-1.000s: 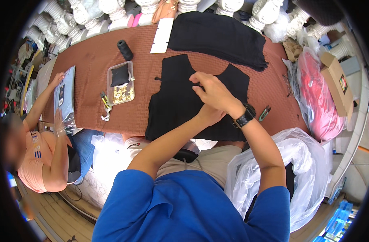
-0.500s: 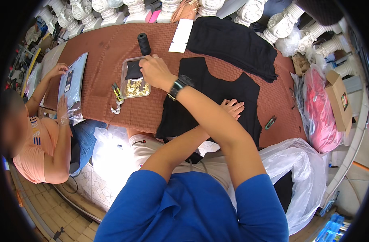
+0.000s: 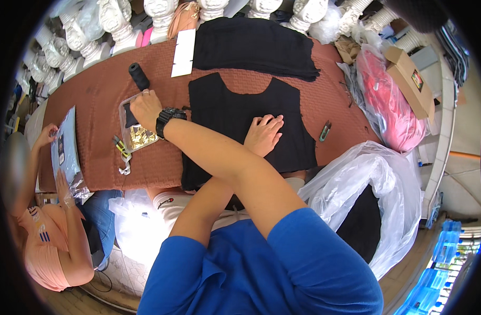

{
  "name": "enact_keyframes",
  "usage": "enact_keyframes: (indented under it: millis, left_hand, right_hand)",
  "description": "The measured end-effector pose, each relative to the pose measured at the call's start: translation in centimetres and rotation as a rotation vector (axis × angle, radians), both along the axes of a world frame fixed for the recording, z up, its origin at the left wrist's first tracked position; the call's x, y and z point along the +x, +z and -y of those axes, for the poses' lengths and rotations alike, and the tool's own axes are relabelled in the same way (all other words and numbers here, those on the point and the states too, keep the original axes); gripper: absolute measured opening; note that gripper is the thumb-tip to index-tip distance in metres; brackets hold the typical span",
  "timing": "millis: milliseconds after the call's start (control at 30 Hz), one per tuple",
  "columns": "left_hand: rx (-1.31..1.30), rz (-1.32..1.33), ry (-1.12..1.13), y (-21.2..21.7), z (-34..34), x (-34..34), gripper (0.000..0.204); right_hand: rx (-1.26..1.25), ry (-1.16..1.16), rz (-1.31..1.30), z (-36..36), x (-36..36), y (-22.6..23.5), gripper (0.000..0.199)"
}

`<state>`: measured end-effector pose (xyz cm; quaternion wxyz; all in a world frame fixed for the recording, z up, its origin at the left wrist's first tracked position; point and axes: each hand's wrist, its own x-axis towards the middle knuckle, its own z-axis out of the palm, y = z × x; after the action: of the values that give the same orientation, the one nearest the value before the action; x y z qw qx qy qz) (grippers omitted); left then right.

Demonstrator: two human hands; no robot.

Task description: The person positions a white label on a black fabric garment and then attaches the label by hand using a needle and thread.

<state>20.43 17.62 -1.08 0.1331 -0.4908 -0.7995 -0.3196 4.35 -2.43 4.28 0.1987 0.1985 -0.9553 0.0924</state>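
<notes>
My crossed arms put my right hand (image 3: 147, 109), with a black watch on its wrist, over a clear plastic container (image 3: 122, 116) to the left. Its fingers are curled together at a small black pad (image 3: 129, 115) inside; what they pinch, if anything, is hidden. Gold-coloured small pieces (image 3: 140, 137) fill the container's near part. Flat on a black cut garment piece (image 3: 230, 110) with a scooped neckline lies my left hand (image 3: 265, 134), fingers spread. A black thread spool (image 3: 138, 76) lies beyond the container, and yellow-and-black thread snips (image 3: 121, 144) with a white ribbon are beside it.
Folded black fabric (image 3: 251, 47) and a white card (image 3: 184, 52) lie at the table's far side. A small green cutter (image 3: 325, 131) is on the right. A co-worker's hands (image 3: 62, 184) touch a bagged light-blue garment (image 3: 67, 147). Clear plastic sheeting (image 3: 351, 168) bunches at my right.
The whole view has turned to the right, so the table's things appear farther left. My right hand stays at the pad in the container; my left hand stays on the black fabric.
</notes>
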Motion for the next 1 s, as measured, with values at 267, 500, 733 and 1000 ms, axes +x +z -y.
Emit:
enact_keyframes:
  millis: [267, 500, 733, 1000]
  left_hand:
    - [0.009, 0.017, 0.005, 0.0, 0.3, 0.2, 0.038]
    - [-0.012, 0.026, -0.004, 0.3, 0.3, 0.1, 0.038]
    - [-0.049, 0.028, 0.028, 0.0, 0.9, 0.2, 0.039]
    - [-0.021, 0.030, 0.014, 0.4, 0.6, 0.5, 0.037]
  right_hand:
    - [-0.076, 0.003, -0.003, 0.6, 0.5, -0.1, 0.020]
    - [-0.165, 0.046, 0.015, 0.4, 0.1, -0.3, 0.011]
    - [-0.341, 0.108, 0.192, 0.7, 0.0, 0.8, 0.013]
    - [-0.268, 0.113, 0.087, 0.4, -0.1, -0.1, 0.018]
